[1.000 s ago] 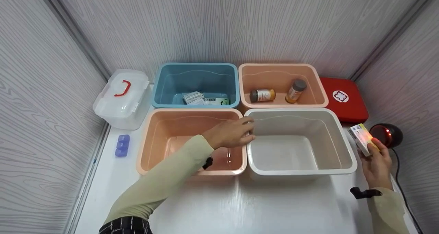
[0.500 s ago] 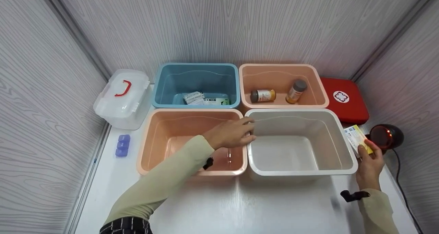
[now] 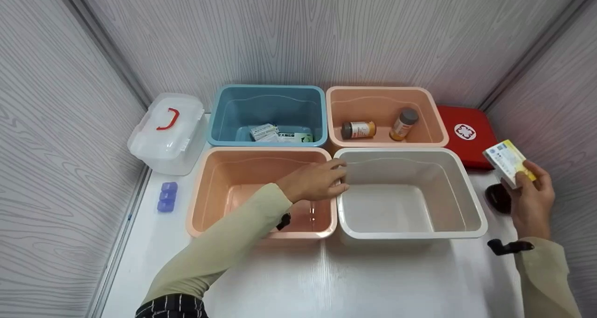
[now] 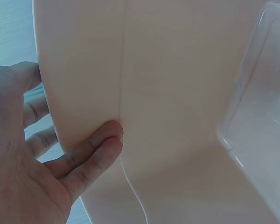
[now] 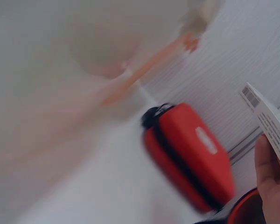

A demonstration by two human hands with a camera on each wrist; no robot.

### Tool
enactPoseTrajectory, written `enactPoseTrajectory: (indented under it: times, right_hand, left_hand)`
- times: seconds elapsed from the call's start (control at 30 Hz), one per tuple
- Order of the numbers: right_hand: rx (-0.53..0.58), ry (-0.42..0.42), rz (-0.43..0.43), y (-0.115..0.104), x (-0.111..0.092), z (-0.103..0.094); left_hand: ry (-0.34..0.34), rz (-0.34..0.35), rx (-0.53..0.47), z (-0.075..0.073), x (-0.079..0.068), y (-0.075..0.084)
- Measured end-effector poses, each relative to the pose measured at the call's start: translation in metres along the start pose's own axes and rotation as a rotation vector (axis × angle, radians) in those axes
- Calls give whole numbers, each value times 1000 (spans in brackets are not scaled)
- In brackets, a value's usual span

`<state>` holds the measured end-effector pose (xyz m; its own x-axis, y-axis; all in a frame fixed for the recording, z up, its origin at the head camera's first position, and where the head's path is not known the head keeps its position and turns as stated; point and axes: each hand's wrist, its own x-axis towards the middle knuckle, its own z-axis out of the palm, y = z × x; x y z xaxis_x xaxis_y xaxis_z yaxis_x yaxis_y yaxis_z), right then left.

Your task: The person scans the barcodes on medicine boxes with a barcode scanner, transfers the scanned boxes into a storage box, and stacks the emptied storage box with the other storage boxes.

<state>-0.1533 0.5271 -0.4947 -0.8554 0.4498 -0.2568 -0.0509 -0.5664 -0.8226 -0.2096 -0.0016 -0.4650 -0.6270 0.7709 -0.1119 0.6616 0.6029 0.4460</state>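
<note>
My right hand [image 3: 531,201] pinches a small white-and-yellow medicine box [image 3: 507,163] between thumb and fingers, raised above the table's right side. In the right wrist view, the printed side of that box shows at the right edge. A dark barcode scanner [image 3: 498,198] sits just behind and below the hand, partly covered by it. My left hand [image 3: 315,182] reaches across the front orange bin [image 3: 261,155] to the white bin [image 3: 410,235]. In the left wrist view, its fingers [image 4: 100,158] straddle that bin's rim, some on either side of the wall.
A blue bin [image 3: 266,103] holds several medicine boxes. The rear orange bin [image 3: 385,92] holds two pill bottles. A red first-aid case [image 3: 471,145] lies at back right, a clear lidded box [image 3: 165,136] at left, with a purple pill organizer [image 3: 167,197] nearby.
My right hand first brought the medicine box left beside the white bin, then lifted it up and right. The scanner's red light on the box is gone. My left hand stays put.
</note>
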Motion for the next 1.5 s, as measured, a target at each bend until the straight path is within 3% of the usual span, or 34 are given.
enactPoseTrajectory:
  times: [0.2,0.27,0.4,0.57,0.9,1.07,1.3,1.5]
  right_hand:
    - [-207,-112,-74,-33,2,45]
    - [-298,-137,-114,-38,0,62]
    - [-379,-212,-160,-39,0,94]
    - [-302,-359,-208,-22,7,134]
    - [-593,-515,-266,17,3,202]
    - [-638,-586,-206,40,-4,241]
    - [-882,-648,-199,70,-10,284]
    - [-821,-851,-162,105,-8,312]
  left_hand:
    - [-2,-3,3,0,-1,0]
    - [1,-4,2,-1,-1,0]
    - [-7,-13,-4,0,0,-1]
    - [-8,-14,-3,-1,0,0]
    - [-1,-11,12,-2,-1,1]
    - [5,-7,16,-1,-1,0]
    - [0,-13,29,-1,0,0]
    - [-9,-19,35,-1,1,1]
